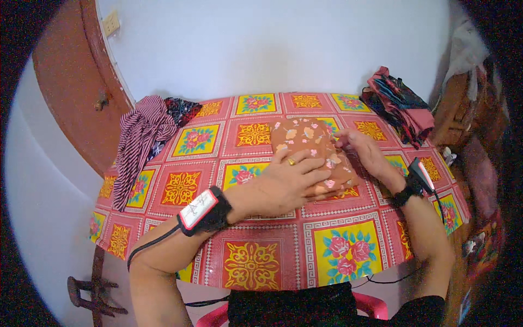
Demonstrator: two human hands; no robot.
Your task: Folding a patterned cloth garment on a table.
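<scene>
A brown cloth (305,143) printed with pink and tan flowers lies folded into a neat rectangular bundle on the table. My left hand (294,177) rests flat across its near left part, fingers stretched out, a gold ring on one finger. At the cloth's right edge is my right hand (366,152), palm turned inward and fingers slightly bent and apart. Its fingertips reach the far right side of the bundle; whether they press on the fabric is hard to make out. Each wrist wears a black strap with a small cabled device.
The table wears a red and yellow patterned cover (256,256). A striped garment (143,136) hangs over its left edge beside dark patterned cloth (182,109). Crumpled pink and dark clothes (400,106) lie at the back right. Behind stands a white wall (272,49); a brown door (76,82) is at left.
</scene>
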